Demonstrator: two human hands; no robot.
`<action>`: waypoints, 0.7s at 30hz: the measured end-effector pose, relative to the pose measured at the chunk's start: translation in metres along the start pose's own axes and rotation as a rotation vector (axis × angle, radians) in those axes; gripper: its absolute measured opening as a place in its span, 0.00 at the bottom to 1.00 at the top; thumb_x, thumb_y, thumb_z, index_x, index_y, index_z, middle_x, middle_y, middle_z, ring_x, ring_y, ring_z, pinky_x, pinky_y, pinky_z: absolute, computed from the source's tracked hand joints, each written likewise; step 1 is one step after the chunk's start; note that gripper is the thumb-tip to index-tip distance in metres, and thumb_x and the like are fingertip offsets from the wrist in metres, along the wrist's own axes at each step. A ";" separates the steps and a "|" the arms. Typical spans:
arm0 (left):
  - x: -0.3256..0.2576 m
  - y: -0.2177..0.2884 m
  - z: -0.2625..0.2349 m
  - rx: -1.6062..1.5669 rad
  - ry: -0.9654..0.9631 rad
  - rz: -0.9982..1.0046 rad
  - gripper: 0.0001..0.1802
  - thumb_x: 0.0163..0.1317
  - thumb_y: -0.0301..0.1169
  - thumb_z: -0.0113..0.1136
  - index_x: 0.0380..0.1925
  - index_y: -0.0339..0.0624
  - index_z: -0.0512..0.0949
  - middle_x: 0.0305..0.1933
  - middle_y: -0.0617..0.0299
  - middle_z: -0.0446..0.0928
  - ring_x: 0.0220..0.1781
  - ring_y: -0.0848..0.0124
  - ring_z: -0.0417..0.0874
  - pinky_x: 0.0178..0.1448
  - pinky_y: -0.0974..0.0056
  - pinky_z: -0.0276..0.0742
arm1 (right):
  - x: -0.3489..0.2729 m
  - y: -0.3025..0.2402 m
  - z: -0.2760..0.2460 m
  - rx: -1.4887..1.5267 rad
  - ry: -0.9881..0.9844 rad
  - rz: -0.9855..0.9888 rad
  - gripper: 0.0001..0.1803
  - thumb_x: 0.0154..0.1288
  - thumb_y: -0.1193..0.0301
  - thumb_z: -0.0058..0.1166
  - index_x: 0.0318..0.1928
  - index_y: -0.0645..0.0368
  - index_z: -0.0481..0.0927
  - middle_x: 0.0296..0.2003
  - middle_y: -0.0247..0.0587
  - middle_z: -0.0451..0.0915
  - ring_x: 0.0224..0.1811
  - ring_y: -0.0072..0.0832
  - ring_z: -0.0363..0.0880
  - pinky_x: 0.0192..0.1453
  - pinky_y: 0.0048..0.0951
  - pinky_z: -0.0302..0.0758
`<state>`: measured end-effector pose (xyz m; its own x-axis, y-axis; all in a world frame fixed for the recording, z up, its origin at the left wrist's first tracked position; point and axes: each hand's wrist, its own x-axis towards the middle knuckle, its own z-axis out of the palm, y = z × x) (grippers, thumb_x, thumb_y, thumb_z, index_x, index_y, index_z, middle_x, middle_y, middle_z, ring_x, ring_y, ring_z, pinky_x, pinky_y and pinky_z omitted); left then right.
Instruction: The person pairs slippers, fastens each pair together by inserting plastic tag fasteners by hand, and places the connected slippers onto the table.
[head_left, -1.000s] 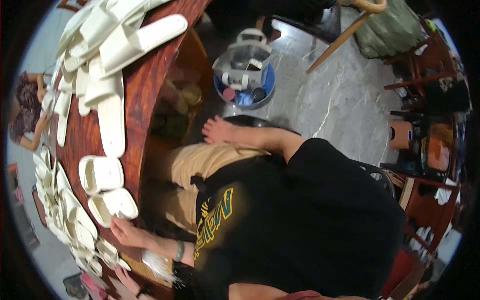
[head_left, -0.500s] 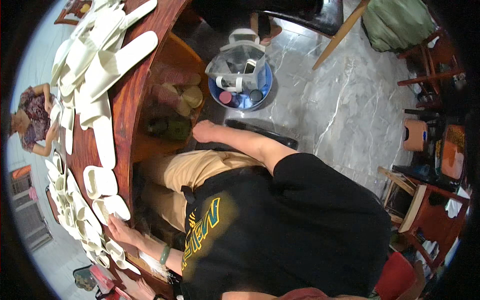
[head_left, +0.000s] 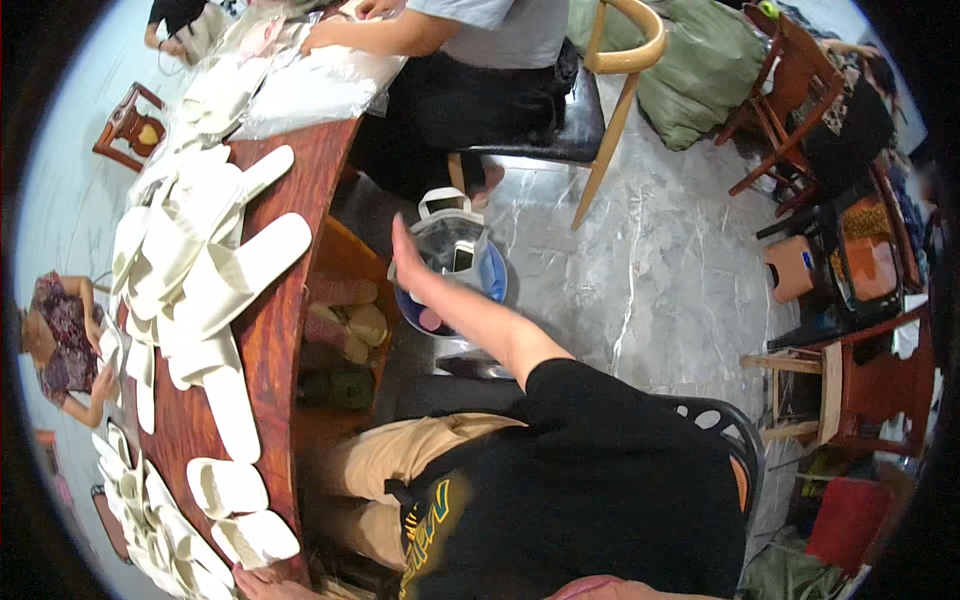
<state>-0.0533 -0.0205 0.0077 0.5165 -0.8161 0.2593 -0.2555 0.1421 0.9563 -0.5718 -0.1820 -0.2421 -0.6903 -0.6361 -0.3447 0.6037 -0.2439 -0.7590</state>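
My right hand is raised beside the table's edge, in front of a blue bin; its fingers are stretched out and hold nothing. My left hand lies at the table's edge near the bottom of the picture, partly cut off. Its fingers are apart, next to a white slipper. Beside that one lies another white slipper. A heap of white slippers covers the upper part of the reddish wooden table. More slippers cluster at the lower left.
The blue bin holds a clear bag and a pink-capped item. Shelved under the table are rolled items. A person in a grey shirt sits by clear plastic packaging. Another person is across the table. Chairs stand at the right.
The view has shifted, bringing the grey-shirted person into sight. My right hand has risen from beside my lap, its fingers now stretched. My left hand has slid off the nearest slipper.
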 end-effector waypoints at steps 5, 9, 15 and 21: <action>0.001 -0.003 0.012 -0.034 -0.058 -0.021 0.11 0.63 0.32 0.50 0.39 0.34 0.73 0.24 0.67 0.66 0.22 0.77 0.61 0.29 0.74 0.60 | 0.057 -0.126 0.090 0.171 0.216 -0.057 0.51 0.60 0.33 0.30 0.69 0.62 0.44 0.70 0.43 0.45 0.71 0.35 0.45 0.71 0.37 0.47; 0.001 -0.004 0.008 0.021 -0.057 -0.061 0.12 0.63 0.32 0.50 0.38 0.34 0.73 0.24 0.66 0.67 0.23 0.76 0.62 0.29 0.72 0.61 | 0.039 -0.152 0.146 0.688 -0.553 -0.039 0.45 0.60 0.35 0.36 0.64 0.58 0.59 0.63 0.42 0.62 0.63 0.39 0.61 0.66 0.42 0.60; 0.005 -0.009 0.005 0.036 -0.079 -0.057 0.12 0.62 0.32 0.51 0.37 0.33 0.74 0.23 0.64 0.67 0.23 0.75 0.63 0.29 0.70 0.62 | 0.052 -0.141 0.148 0.665 -0.562 -0.027 0.36 0.63 0.41 0.41 0.61 0.53 0.65 0.60 0.37 0.67 0.62 0.34 0.64 0.65 0.41 0.61; 0.009 -0.017 -0.008 0.070 0.131 -0.116 0.13 0.61 0.33 0.50 0.37 0.32 0.73 0.24 0.63 0.68 0.25 0.73 0.64 0.32 0.67 0.63 | 0.079 -0.151 0.100 0.387 -0.056 -0.134 0.41 0.59 0.35 0.35 0.58 0.56 0.67 0.57 0.42 0.68 0.60 0.39 0.64 0.66 0.41 0.59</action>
<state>-0.0379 -0.0260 -0.0050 0.6469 -0.7440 0.1675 -0.2419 0.0081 0.9703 -0.6779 -0.2683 -0.0997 -0.7566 -0.6163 -0.2183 0.6228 -0.5777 -0.5276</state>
